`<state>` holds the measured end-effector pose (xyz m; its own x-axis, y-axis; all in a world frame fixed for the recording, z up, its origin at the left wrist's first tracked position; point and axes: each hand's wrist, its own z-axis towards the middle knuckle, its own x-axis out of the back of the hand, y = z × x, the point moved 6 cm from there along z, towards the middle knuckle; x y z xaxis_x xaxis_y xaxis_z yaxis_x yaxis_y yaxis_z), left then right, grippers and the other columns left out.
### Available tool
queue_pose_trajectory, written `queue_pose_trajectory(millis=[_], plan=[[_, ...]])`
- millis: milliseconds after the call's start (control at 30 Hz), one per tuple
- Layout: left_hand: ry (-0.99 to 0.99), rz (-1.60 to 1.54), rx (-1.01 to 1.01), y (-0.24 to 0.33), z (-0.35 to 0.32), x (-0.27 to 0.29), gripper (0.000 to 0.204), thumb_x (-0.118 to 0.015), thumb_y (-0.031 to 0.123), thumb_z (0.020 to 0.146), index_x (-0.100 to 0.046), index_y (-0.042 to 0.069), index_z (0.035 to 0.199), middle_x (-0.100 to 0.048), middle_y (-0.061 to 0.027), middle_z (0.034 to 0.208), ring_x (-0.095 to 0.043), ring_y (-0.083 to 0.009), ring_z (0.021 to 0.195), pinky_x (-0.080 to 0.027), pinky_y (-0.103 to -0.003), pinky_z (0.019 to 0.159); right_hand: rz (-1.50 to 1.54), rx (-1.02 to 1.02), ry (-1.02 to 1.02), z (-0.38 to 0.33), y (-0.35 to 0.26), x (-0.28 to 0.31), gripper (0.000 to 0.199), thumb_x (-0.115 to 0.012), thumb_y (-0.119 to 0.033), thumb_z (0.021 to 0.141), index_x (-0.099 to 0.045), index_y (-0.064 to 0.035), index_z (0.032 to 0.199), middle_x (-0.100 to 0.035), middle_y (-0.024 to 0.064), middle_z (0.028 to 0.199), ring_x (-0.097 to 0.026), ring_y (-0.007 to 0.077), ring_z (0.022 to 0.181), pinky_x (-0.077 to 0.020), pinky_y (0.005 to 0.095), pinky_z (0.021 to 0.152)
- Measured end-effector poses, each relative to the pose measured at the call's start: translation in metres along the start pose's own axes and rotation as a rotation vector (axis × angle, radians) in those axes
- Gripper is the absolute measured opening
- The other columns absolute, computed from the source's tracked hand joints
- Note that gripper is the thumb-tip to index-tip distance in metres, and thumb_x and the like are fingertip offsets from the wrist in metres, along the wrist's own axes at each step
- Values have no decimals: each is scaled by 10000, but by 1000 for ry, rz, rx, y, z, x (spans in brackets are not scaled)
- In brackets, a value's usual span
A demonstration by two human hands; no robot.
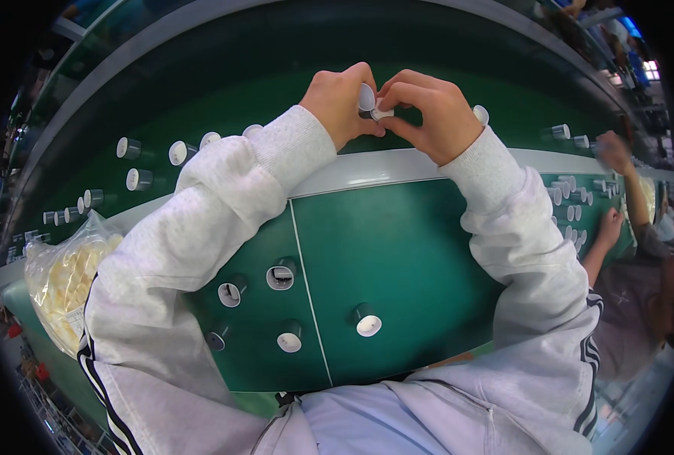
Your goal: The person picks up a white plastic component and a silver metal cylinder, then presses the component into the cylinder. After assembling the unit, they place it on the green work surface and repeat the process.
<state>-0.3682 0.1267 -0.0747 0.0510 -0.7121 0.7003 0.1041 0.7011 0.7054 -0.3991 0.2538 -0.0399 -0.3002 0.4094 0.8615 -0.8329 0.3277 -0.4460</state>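
Both my hands are close together over the far green belt. My left hand (340, 103) is closed around a small grey cup (366, 97), whose pale rounded end faces me. My right hand (437, 115) pinches a small white piece (383, 114) between thumb and fingers, right beside the cup and my left fingertips. Whether the white piece touches the cup or goes into it, I cannot tell. Just right of my right wrist stands another cup (481, 115) with a white top.
More grey cups (139, 180) stand along the belt at left. Several cups (281, 277) lie on the near green table (397, 250); one (368, 325) sits mid-table. A clear bag of cream-coloured pieces (71, 280) rests by my left arm. At right, another person's hands work near cups (572, 193).
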Motion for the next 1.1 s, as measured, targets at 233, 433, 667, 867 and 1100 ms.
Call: queue_pose_trajectory(millis=[233, 433, 667, 867, 1100], plan=[[17, 56, 15, -3, -4, 2, 495, -941, 214, 634, -566, 72, 924, -713, -138, 852, -706, -316, 805, -576, -374, 733, -177, 130, 36, 2, -16, -11, 182, -780, -9, 749, -666, -15, 891, -627, 98, 916, -630, 291, 833, -547, 363, 727], [18, 48, 13, -7, -9, 6, 491, -940, 207, 632, -565, 68, 918, -715, -139, 852, -710, -312, 806, -577, -373, 733, -157, 110, -67, 5, -15, -12, 218, -781, -47, 770, -726, -59, 981, -627, 109, 994, -618, 286, 889, -546, 365, 780], [128, 40, -142, -5, -9, 3, 490, -919, 310, 664, -557, 59, 877, -685, -155, 801, -675, -362, 748, -538, -383, 672, -329, -103, -86, 2, -9, -12, 249, -784, -274, 793, -756, -210, 1032, -615, 112, 1178, -629, 316, 1031, -525, 417, 875], [84, 29, -12, -19, -13, 6, 430, -927, 191, 638, -569, 69, 843, -709, -128, 829, -703, -303, 774, -549, -358, 745, -345, -195, -222, 11, -8, -26, 185, -736, -267, 819, -752, -219, 997, -598, 69, 1159, -581, 273, 1113, -481, 396, 944], [389, 194, -356, 17, -37, 70, 470, -872, 311, 669, -635, 49, 979, -691, -180, 890, -664, -404, 849, -537, -451, 755, -389, 35, -86, 11, -26, 11, 230, -725, -205, 829, -715, -58, 1006, -622, 145, 1195, -606, 333, 1104, -515, 431, 918]])
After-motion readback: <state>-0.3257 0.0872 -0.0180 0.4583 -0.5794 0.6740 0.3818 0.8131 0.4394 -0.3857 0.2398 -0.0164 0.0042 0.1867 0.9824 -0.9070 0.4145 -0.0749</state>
